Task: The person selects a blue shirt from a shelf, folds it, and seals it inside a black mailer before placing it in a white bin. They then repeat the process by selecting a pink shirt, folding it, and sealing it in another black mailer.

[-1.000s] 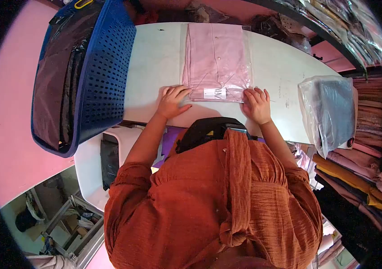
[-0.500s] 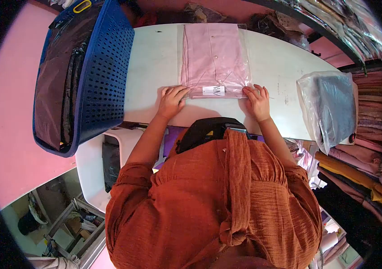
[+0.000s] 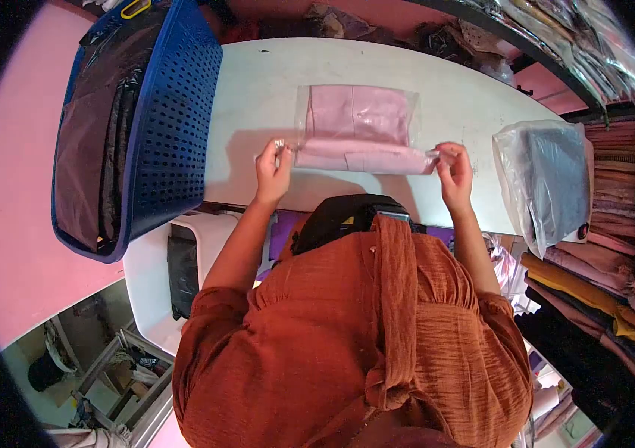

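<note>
A folded pink garment (image 3: pixel 358 112) lies on the white table in a clear plastic bag (image 3: pixel 414 112). Its near part is lifted and turned over into a thick band along the front. My left hand (image 3: pixel 273 175) is closed at the left end of this band, pinching the plastic. At the opposite end, my right hand (image 3: pixel 454 178) pinches the bag's right corner between thumb and fingers. The white label seen earlier does not show now.
A blue perforated basket (image 3: pixel 176 112) holding dark bagged items stands at the left. On the table's right side lies a grey-blue item in a clear bag (image 3: pixel 549 179). Stacks of folded fabric (image 3: pixel 623 172) fill the right, and plastic packets (image 3: pixel 579 45) hang over the far right.
Both hands have taken hold of the bag's near corners and lifted them, spreading slightly apart. The garment's near part has turned over, its far edge has come closer, and the label has gone from view.
</note>
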Demonstrator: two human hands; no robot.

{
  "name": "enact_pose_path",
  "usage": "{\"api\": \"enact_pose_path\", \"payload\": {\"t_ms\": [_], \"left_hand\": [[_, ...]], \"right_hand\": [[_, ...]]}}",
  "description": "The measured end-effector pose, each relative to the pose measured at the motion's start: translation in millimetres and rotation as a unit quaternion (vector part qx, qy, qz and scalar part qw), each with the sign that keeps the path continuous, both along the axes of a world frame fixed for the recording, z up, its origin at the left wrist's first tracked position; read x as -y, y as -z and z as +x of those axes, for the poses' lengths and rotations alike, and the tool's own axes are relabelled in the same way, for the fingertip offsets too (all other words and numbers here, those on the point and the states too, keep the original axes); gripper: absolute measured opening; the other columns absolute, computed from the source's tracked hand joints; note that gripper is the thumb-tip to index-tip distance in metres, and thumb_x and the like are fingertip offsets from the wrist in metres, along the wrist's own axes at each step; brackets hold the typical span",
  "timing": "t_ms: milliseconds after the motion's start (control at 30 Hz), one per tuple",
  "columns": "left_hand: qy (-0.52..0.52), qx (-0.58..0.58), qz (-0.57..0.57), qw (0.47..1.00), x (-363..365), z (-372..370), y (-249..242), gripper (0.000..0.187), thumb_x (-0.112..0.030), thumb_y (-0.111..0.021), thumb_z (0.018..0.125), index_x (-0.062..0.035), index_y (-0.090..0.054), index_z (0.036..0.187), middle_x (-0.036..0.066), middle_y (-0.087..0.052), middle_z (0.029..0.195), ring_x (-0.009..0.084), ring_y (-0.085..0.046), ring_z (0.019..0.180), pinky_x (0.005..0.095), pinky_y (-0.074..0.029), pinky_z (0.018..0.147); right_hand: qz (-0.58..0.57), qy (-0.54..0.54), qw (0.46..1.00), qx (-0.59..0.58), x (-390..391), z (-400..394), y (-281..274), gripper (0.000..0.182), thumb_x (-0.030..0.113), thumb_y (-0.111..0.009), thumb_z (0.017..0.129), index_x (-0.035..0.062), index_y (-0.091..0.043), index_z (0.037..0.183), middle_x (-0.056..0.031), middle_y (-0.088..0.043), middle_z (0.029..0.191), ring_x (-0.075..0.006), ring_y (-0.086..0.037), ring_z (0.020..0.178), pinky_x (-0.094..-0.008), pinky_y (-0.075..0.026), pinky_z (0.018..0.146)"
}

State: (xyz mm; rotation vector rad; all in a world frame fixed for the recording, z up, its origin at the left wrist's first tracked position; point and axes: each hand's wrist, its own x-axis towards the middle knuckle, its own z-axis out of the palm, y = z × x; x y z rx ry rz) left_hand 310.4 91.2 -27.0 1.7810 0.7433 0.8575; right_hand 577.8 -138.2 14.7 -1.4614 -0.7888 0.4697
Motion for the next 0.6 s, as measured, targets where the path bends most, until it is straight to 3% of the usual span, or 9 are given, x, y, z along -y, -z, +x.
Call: {"api": "enact_pose_path", "payload": {"t_ms": [33, 67, 133, 200, 267, 300, 333, 367, 600], "left_hand": [[-0.044, 0.017, -0.026, 0.999, -2.1, 9.9, -3.0, 0.012, -0.007, -0.053, 0.089, 0.0004, -0.057, 0.096, 0.006, -0.063, 0.081, 0.0124, -0.059, 0.076, 0.0282, -0.046, 0.07], [-0.043, 0.018, -0.025, 0.999, -4.0, 21.2, -5.8, 0.012, -0.007, -0.053, 0.089, 0.0004, -0.057, 0.096, 0.006, -0.063, 0.081, 0.0124, -0.059, 0.076, 0.0282, -0.046, 0.07], [-0.104, 0.024, -0.018, 0.994, -8.6, 48.2, -13.6, 0.016, -0.007, -0.047, 0.093, 0.0024, -0.058, 0.1, 0.006, -0.063, 0.092, 0.0122, -0.057, 0.088, 0.0266, -0.045, 0.078], [-0.142, -0.004, 0.02, 0.99, -19.9, 67.7, 1.9, 0.019, -0.013, -0.048, 0.094, 0.0017, -0.058, 0.101, 0.011, -0.065, 0.092, 0.0173, -0.061, 0.086, 0.0302, -0.046, 0.076], [-0.178, -0.086, 0.07, 0.978, -30.2, 81.1, 10.3, 0.023, -0.018, -0.047, 0.094, 0.0, -0.058, 0.103, 0.017, -0.066, 0.092, 0.0268, -0.064, 0.085, 0.0355, -0.047, 0.075], [-0.192, -0.099, 0.124, 0.968, -35.0, 87.0, 12.2, 0.021, -0.021, -0.051, 0.091, -0.0019, -0.056, 0.097, 0.021, -0.064, 0.083, 0.0409, -0.06, 0.079, 0.0461, -0.047, 0.068], [-0.192, -0.099, 0.125, 0.968, -40.1, 92.7, 15.0, 0.021, -0.021, -0.051, 0.091, -0.0019, -0.056, 0.097, 0.021, -0.064, 0.083, 0.0409, -0.06, 0.079, 0.0461, -0.047, 0.068], [-0.201, -0.134, 0.134, 0.961, -44.1, 97.4, 17.6, 0.022, -0.024, -0.05, 0.092, -0.003, -0.055, 0.095, 0.021, -0.064, 0.082, 0.041, -0.06, 0.077, 0.0472, -0.047, 0.067], [-0.215, -0.303, 0.095, 0.923, -52.8, 111.4, 44.5, 0.025, -0.03, -0.048, 0.092, -0.0076, -0.056, 0.101, 0.021, -0.065, 0.086, 0.0404, -0.061, 0.079, 0.0491, -0.046, 0.068]], "right_hand": [[0.0, -0.009, 0.999, -0.031, -8.1, 1.9, -5.4, 0.028, -0.002, -0.05, 0.088, 0.0019, -0.049, 0.116, -0.0013, -0.058, 0.08, -0.0111, -0.056, 0.078, -0.0243, -0.045, 0.071], [0.001, -0.008, 1.0, -0.03, -18.9, 3.8, -4.3, 0.028, -0.002, -0.05, 0.088, 0.0019, -0.049, 0.116, -0.0013, -0.058, 0.08, -0.0111, -0.056, 0.078, -0.0243, -0.045, 0.071], [0.006, 0.051, 0.998, -0.037, -42.3, 11.8, 2.4, 0.026, 0.0, -0.048, 0.09, 0.0048, -0.05, 0.116, -0.0012, -0.057, 0.076, -0.008, -0.051, 0.069, -0.0235, -0.042, 0.062], [-0.08, 0.121, 0.989, 0.031, -62.7, 22.2, 24.9, 0.026, 0.001, -0.048, 0.091, 0.0081, -0.051, 0.116, -0.001, -0.054, 0.069, -0.0069, -0.048, 0.062, -0.0241, -0.041, 0.056], [-0.093, 0.15, 0.981, 0.085, -81.7, 25.1, 33.8, 0.026, 0.003, -0.048, 0.091, 0.0104, -0.051, 0.116, -0.0041, -0.053, 0.063, -0.0114, -0.05, 0.056, -0.0285, -0.043, 0.054], [-0.122, 0.179, 0.971, 0.105, -89.7, 26.4, 37.4, 0.026, 0.005, -0.049, 0.091, 0.0109, -0.052, 0.115, -0.0065, -0.054, 0.063, -0.0148, -0.051, 0.056, -0.031, -0.043, 0.055], [-0.15, 0.208, 0.958, 0.125, -96.3, 28.6, 40.5, 0.025, 0.006, -0.049, 0.09, 0.0114, -0.052, 0.115, -0.0088, -0.055, 0.063, -0.0181, -0.053, 0.056, -0.0335, -0.044, 0.056], [-0.178, 0.21, 0.953, 0.124, -100.8, 30.9, 43.4, 0.025, 0.009, -0.05, 0.09, 0.0131, -0.051, 0.114, -0.0133, -0.059, 0.066, -0.0274, -0.058, 0.059, -0.0393, -0.045, 0.058], [-0.263, 0.209, 0.925, 0.18, -124.2, 45.2, 74.0, 0.02, 0.016, -0.048, 0.09, 0.0161, -0.051, 0.11, -0.0178, -0.063, 0.07, -0.0386, -0.061, 0.065, -0.0483, -0.045, 0.058]]}}
